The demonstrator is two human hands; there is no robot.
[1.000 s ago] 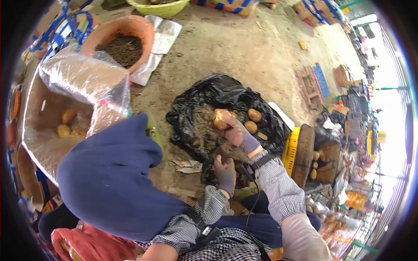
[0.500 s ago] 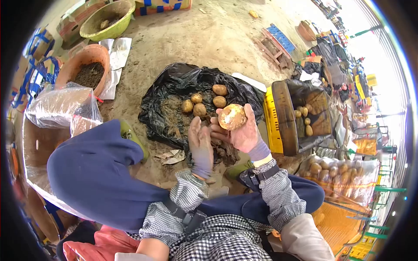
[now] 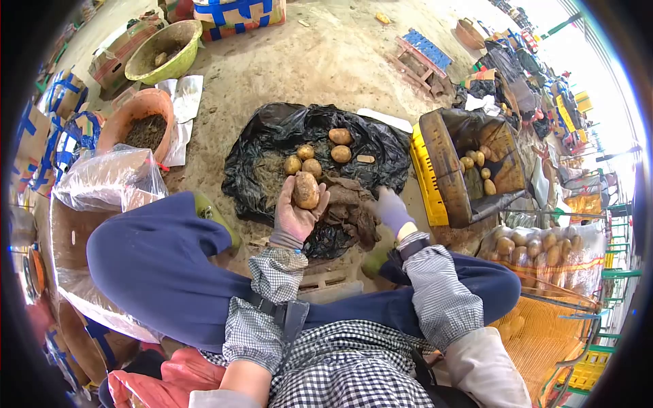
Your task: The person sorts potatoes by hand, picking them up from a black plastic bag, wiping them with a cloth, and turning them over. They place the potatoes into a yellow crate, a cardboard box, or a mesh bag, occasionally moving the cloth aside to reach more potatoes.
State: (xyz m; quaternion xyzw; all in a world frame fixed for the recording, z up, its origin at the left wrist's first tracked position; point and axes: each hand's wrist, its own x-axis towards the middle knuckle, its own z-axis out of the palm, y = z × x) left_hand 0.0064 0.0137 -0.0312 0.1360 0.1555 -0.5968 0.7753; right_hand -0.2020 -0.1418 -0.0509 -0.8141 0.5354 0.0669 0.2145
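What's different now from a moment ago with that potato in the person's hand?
The potato has gone from the right hand to the left hand, which now cups it over the black plastic. The right hand has let go and moved off rightward, blurred, by the brown cloth. The five potatoes lying on the plastic stayed put.

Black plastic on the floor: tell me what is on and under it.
On the black plastic are five potatoes, loose dirt, a small flat piece and a brown rag. Whatever is under it is covered and cannot be seen.
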